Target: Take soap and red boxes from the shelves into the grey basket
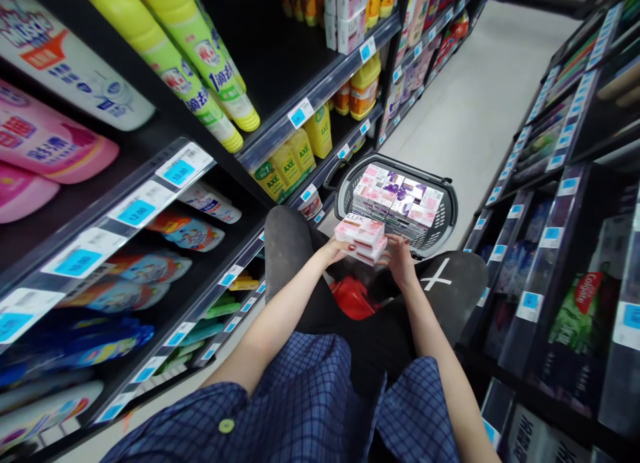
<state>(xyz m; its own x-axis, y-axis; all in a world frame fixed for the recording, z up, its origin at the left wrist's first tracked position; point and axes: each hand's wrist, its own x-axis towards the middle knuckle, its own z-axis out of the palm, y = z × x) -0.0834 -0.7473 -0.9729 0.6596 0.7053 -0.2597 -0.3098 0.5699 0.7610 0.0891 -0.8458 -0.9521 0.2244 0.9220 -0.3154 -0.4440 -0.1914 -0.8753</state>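
Note:
A small stack of pink and white LUX soap boxes (360,231) is held up between my two hands, above my lap. My left hand (336,251) grips its left side, fingers wrapped round the lower boxes. On the other side, the fingers of my right hand (399,257) press against the stack's right edge. Just beyond stands a grey and black shopping basket (447,213). Inside it, more soap boxes (400,195) in pink and purple wrapping lie in neat rows.
Shelves on the left carry cleaner bottles (200,69), yellow AXE packs (290,157) and more soap boxes (345,16). Close on the right, another shelf (530,303) holds toothpaste packs (580,309). Something red (354,297) lies between my legs. A pale aisle floor (493,69) runs ahead.

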